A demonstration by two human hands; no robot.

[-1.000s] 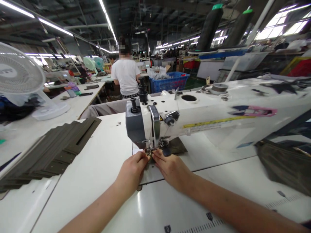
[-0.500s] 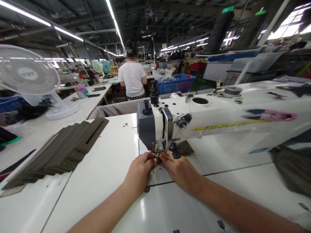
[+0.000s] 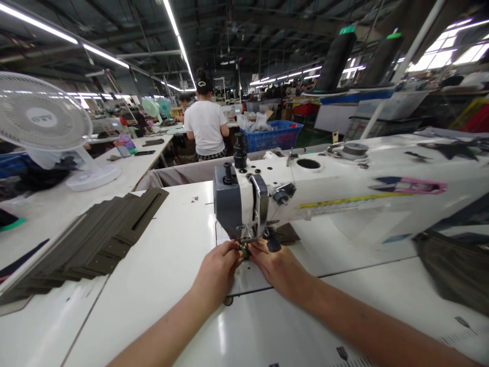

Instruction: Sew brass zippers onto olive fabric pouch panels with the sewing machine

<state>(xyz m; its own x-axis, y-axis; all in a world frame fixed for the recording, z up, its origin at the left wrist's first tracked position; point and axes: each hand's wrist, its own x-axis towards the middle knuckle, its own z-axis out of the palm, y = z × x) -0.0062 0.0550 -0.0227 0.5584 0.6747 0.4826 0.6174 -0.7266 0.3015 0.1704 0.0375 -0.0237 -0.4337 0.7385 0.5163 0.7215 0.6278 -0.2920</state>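
Left hand [image 3: 217, 266] and right hand [image 3: 278, 264], nearly closed, pinch cloth [image 3: 245, 252] under the sewing machine [image 3: 228, 204]; brown pieces [image 3: 101, 237] line the tabletop's [image 3: 153, 306] left edge.

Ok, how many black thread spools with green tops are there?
2: first spool at upper right, above the sewing machine; second spool farther right. Others may be hidden.

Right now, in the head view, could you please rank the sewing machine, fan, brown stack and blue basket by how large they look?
Largest to smallest:
1. Sewing machine
2. Brown stack and fan: too alike to rank
3. Blue basket, though it stands farther away
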